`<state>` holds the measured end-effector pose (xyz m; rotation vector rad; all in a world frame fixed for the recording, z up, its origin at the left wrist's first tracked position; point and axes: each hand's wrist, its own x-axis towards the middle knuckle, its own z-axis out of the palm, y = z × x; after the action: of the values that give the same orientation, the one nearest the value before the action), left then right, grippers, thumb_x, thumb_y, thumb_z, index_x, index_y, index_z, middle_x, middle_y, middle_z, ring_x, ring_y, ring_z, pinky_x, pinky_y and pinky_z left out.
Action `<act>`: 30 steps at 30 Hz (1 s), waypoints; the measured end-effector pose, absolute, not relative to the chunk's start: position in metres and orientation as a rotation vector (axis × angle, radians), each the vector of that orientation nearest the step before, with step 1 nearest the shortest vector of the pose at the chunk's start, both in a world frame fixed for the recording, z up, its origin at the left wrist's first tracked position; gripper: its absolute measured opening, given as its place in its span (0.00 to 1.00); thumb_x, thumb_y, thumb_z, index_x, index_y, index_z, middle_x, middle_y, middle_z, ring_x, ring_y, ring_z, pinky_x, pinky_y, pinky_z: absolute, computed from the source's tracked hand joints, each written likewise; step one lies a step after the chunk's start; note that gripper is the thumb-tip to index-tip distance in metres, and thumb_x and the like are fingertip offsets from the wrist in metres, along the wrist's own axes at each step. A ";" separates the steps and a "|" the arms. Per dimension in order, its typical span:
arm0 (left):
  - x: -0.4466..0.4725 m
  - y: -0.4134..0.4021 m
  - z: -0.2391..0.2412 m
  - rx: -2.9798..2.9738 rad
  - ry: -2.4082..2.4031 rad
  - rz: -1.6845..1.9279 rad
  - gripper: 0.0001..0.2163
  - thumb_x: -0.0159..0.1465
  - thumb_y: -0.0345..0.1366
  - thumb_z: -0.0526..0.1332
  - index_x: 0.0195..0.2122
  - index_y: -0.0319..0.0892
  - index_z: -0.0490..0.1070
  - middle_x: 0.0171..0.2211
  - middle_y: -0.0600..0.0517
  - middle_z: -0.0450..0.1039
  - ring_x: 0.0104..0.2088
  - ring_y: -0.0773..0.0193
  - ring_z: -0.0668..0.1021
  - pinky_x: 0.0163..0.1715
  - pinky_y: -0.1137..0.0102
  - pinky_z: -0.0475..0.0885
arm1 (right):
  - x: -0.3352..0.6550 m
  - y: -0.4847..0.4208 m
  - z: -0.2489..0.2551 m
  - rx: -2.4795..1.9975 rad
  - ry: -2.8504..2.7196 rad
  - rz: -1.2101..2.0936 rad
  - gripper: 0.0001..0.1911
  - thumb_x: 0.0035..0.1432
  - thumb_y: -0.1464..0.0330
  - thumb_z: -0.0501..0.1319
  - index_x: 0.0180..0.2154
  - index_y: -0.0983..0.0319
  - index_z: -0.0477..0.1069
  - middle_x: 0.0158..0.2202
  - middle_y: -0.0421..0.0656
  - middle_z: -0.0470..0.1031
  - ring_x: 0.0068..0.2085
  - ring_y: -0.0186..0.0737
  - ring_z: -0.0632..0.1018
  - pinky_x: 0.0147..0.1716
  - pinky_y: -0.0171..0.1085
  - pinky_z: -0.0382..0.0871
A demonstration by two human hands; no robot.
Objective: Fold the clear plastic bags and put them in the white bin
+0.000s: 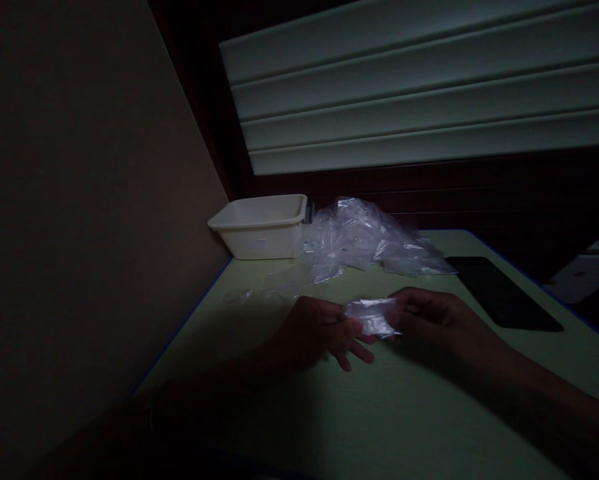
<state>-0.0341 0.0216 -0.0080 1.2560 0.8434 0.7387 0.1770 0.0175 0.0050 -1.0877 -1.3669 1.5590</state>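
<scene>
Between my two hands, above the table, is a small folded piece of clear plastic (374,316), perhaps a bag, shiny in the dim light. My left hand (324,330) pinches its left edge between thumb and a finger, while the other fingers spread below. At the right edge, the thumb and fingers of my right hand (429,319) are closed on the same plastic. Behind my hands lies a loose heap of clear plastic bags (364,233). A flat, thin bit of clear plastic (249,295) lies left of my left hand.
A cream plastic tub (264,241) stands at the table's back left corner, beside the wall (104,167). A dark flat slab (504,293) lies on the right. The pale green table (359,420) has a blue edge. White slatted panels (404,87) rise behind it.
</scene>
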 end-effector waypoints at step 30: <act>-0.036 0.025 -0.008 1.400 0.905 0.853 0.21 0.60 0.43 0.64 0.50 0.36 0.73 0.38 0.43 0.79 0.33 0.60 0.82 0.27 0.73 0.78 | 0.177 0.018 0.004 -1.177 -1.416 1.344 0.13 0.51 0.59 0.67 0.32 0.62 0.78 0.20 0.40 0.75 0.21 0.32 0.71 0.21 0.32 0.63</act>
<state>-0.0363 0.0247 -0.0080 1.3999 0.9052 0.8532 0.1767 0.0178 0.0035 -1.1773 -1.4155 1.3445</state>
